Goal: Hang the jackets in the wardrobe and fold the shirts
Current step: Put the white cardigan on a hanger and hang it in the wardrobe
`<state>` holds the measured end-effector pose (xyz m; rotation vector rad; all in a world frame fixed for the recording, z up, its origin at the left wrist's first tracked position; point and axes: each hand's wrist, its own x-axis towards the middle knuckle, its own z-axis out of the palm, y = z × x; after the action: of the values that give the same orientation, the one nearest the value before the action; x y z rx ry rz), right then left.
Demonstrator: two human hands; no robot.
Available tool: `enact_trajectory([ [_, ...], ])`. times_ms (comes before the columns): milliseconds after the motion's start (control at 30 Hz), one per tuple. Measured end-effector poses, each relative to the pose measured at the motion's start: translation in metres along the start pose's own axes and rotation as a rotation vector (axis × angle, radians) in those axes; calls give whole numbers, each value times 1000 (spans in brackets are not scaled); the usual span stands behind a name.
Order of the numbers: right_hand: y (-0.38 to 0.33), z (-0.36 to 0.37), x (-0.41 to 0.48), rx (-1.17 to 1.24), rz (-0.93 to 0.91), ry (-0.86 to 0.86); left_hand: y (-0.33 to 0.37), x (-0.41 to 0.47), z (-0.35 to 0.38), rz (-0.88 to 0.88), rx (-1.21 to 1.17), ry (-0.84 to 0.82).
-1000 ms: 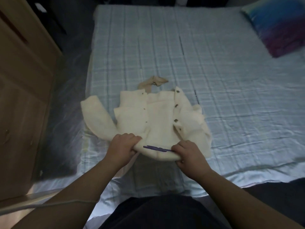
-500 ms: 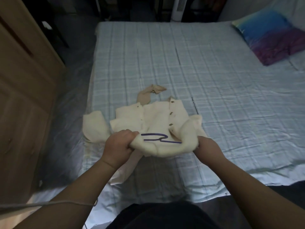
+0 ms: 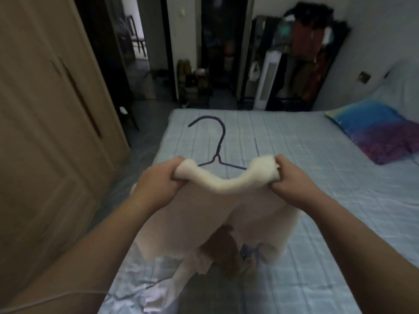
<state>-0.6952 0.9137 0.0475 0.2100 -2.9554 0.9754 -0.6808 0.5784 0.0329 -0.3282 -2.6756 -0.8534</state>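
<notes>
Where hands (image 3: 158, 180) (image 3: 293, 177) grip the jacket (image 3: 226, 185), hanger (image 3: 219, 145) ends are hidden

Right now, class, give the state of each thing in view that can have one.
cream jacket: held up over the checked bed, on the purple wire hanger.
purple wire hanger: hook upright, free.
left hand: grips one jacket shoulder.
right hand: grips the other shoulder.
wooden wardrobe door: appears shut.
</notes>
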Motion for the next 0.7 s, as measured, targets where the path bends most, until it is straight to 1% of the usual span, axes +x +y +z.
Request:
enact_trajectory([
  [67,-6,-38,10,109,-20,32,28,16,-26,-7,47,48],
  [100,-11,-56,12,200,-49,86,44,22,-37,-10,75,61],
  [167,-24,-89,14,337,-175,200,72,32,-54,-19,132,89],
  [200,-32,-103,14,368,-245,199,86,35,-60,-20,158,114],
  [267,-44,-125,17,316,-329,74,112,36,-71,-8,186,160],
  [333,-53,-136,22,173,-338,-77,135,34,-84,6,194,200],
  [400,-57,-139,25,89,-348,-144,152,30,-97,-19,199,250],
  [467,-62,-139,27,74,-399,-132,163,23,-108,-65,203,293],
  [533,-66,-136,28,7,-460,-95,168,12,-119,-109,213,299],
  [600,-71,-128,27,-76,-527,9,168,-2,-132,-144,203,256],
  [700,-90,-108,19,-65,-639,202,163,-28,-159,-208,169,148],
])
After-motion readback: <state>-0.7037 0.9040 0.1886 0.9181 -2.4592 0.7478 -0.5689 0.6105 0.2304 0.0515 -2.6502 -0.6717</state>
